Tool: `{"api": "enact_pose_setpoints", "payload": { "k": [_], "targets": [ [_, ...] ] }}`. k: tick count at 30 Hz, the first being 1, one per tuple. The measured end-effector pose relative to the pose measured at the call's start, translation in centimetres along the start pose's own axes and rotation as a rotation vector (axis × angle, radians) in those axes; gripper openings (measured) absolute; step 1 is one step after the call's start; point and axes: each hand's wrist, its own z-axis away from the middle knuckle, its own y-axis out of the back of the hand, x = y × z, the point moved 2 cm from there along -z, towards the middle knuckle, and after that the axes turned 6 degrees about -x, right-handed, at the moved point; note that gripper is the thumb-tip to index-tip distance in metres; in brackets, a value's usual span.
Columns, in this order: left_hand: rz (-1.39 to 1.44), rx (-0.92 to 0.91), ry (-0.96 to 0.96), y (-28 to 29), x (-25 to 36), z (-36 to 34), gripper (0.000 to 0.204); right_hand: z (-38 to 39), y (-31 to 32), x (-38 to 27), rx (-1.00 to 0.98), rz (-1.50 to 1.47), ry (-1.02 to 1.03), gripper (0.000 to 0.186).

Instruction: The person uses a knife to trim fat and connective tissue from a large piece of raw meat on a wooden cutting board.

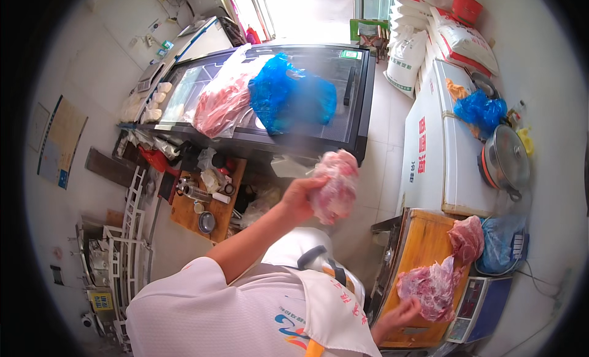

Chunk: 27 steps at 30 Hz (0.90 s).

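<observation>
Raw meat (334, 185), gripped loosely in raised left hand (299, 199), could be dropped; right hand (399, 313) was pressed on slab (432, 286).

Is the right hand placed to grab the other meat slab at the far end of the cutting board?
Probably yes. The right hand rests on the near meat slab on the wooden cutting board; the far slab lies just beyond it, uncovered, nothing between. The left hand holds a meat chunk.
</observation>
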Motion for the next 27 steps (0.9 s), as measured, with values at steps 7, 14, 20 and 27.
{"api": "enact_pose_setpoints", "payload": {
  "k": [7,14,20,27],
  "targets": [
    [-0.013,0.049,-0.053,5.1,9.6,1.0,0.061,-2.6,-17.3,-8.7,-0.602,-0.168,-0.293,0.016],
    [0.211,-0.145,-0.278,11.6,19.6,-1.0,0.063,-4.7,-35.2,-14.5,-0.812,0.079,-0.153,0.025],
    [0.201,-0.181,-0.250,15.0,28.6,-3.9,0.065,-8.5,-48.0,-15.4,-0.826,0.239,-0.103,0.028],
    [0.257,-0.105,-0.380,19.6,32.6,-4.1,0.062,-25.9,-46.3,-7.2,-0.307,0.200,-0.315,0.029]
  ]
}}
